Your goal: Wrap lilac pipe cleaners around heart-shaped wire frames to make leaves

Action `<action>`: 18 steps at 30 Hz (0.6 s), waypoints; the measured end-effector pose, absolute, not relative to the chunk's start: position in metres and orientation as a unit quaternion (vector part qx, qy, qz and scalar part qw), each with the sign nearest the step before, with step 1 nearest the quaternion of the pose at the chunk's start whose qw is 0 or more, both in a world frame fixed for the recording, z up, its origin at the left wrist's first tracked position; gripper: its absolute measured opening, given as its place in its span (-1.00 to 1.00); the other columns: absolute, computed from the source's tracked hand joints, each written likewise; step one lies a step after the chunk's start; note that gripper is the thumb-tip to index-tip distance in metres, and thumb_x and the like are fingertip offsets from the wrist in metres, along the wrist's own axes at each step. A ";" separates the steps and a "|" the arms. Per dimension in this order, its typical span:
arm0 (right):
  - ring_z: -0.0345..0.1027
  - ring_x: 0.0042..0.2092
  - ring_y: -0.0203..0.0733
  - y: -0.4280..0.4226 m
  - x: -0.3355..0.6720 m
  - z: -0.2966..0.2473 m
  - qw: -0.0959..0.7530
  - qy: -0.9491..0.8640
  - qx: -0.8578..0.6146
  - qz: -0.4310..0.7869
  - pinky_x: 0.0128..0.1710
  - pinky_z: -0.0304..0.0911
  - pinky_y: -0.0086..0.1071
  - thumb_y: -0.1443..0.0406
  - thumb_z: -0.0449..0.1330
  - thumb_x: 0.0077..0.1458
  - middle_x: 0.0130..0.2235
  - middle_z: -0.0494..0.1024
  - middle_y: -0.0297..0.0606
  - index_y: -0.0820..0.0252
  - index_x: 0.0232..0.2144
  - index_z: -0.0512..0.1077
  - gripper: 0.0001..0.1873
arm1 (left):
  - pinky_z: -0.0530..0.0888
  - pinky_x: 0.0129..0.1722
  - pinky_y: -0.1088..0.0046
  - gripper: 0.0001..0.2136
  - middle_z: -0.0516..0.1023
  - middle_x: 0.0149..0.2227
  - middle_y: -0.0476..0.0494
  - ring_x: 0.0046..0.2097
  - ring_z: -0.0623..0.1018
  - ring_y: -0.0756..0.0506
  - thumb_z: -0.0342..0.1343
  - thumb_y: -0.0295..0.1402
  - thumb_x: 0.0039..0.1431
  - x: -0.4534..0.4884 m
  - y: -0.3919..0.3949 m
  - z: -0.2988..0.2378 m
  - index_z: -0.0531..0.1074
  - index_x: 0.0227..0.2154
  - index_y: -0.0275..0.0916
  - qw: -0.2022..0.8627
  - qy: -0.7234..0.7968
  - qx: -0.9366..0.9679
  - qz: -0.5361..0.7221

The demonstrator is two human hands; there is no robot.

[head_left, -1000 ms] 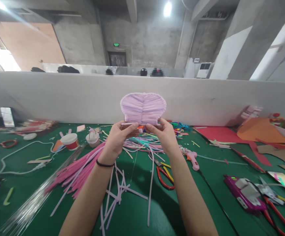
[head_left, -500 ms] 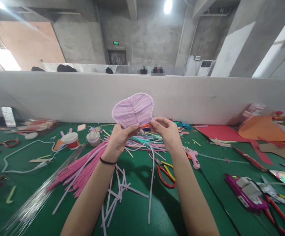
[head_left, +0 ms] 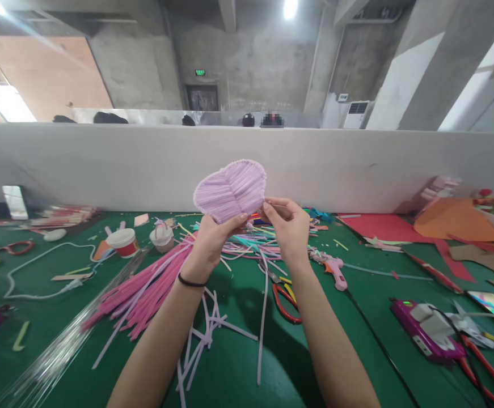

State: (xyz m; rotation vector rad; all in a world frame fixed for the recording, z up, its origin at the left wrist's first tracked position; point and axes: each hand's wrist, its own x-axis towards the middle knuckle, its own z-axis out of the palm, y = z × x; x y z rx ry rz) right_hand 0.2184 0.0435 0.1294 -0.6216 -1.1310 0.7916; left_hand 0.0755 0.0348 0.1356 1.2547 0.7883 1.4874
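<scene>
Left hand grips the lower edge of the heart, thumb across the front, fingers behind. Right hand pinches the heart's lower right edge with its fingertips. The heart is lilac, made of fuzzy craft wires laid side by side. It is held up in the air above the green table, tilted a bit to the right, in front of the white partition.

Containers, both on the table left of the left hand:
- A paper cup with a red band, upright. The top looks white and the contents cannot be made out.
- Just right of it, a small pale cup with a looped handle over it. Contents cannot be made out.

A bundle of pink craft wires lies under the left forearm. Loose lilac wire pieces are scattered between the arms. Red-handled cutters lie beside the right forearm, with a pink glue gun just past them. A magenta glue gun sits far right. Red paper and orange paper lie at the back right.
</scene>
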 end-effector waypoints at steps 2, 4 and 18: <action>0.50 -0.23 -0.17 0.043 0.216 0.129 0.736 -0.506 -0.282 0.351 -0.13 0.41 -0.24 0.15 0.30 -0.07 -0.29 0.61 -0.24 0.18 -0.32 0.51 -0.73 | 0.50 -0.36 0.48 -0.68 0.63 -0.29 -0.18 -0.36 0.58 -0.06 0.32 -0.32 -0.12 0.077 0.034 0.136 0.54 -0.24 -0.31 0.491 0.323 0.520 0.620; 0.50 -0.24 -0.17 0.042 0.216 0.131 0.733 -0.501 -0.284 0.361 -0.12 0.41 -0.25 0.14 0.29 -0.07 -0.29 0.61 -0.25 0.17 -0.30 0.52 -0.72 | 0.50 -0.35 0.48 -0.69 0.62 -0.30 -0.16 -0.38 0.58 -0.05 0.32 -0.33 -0.11 0.077 0.034 0.136 0.54 -0.25 -0.31 0.482 0.317 0.521 0.629; 0.51 -0.18 -0.20 0.053 0.232 0.133 0.628 -0.379 -0.261 0.627 -0.21 0.49 -0.41 0.15 0.34 -0.09 -0.32 0.60 -0.29 0.11 -0.43 0.51 -0.81 | 0.51 -0.37 0.45 -0.66 0.62 -0.31 -0.20 -0.34 0.59 -0.10 0.34 -0.31 -0.15 0.077 0.032 0.138 0.54 -0.26 -0.34 0.443 0.328 0.538 0.638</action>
